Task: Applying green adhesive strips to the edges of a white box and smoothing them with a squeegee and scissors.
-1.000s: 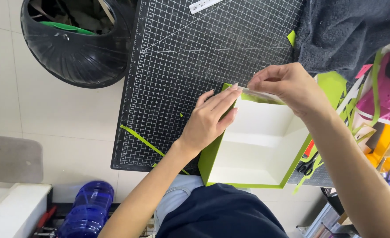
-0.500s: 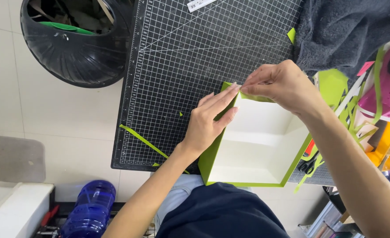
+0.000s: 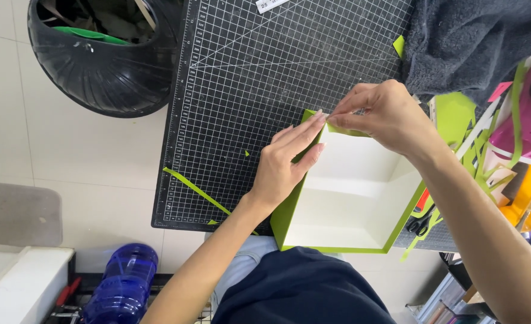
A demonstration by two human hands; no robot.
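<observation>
An open box (image 3: 349,204), lime green outside and white inside, lies on the front edge of a black gridded cutting mat (image 3: 265,78). My left hand (image 3: 286,162) lies flat against the box's left green wall, fingertips at its far corner. My right hand (image 3: 382,114) pinches the green paper edge at the box's far rim, thumb and fingers closed on it, right beside the left fingertips.
A thin green paper strip (image 3: 196,192) lies on the mat's near left. A black bin (image 3: 106,54) with scraps stands at the upper left. A dark grey cloth (image 3: 481,42) covers the upper right. Scissors (image 3: 421,222), coloured paper offcuts and a blue bottle (image 3: 124,285) lie around.
My right hand has shifted left along the box's far rim to the corner beside my left fingertips. The left hand has stayed on the wall.
</observation>
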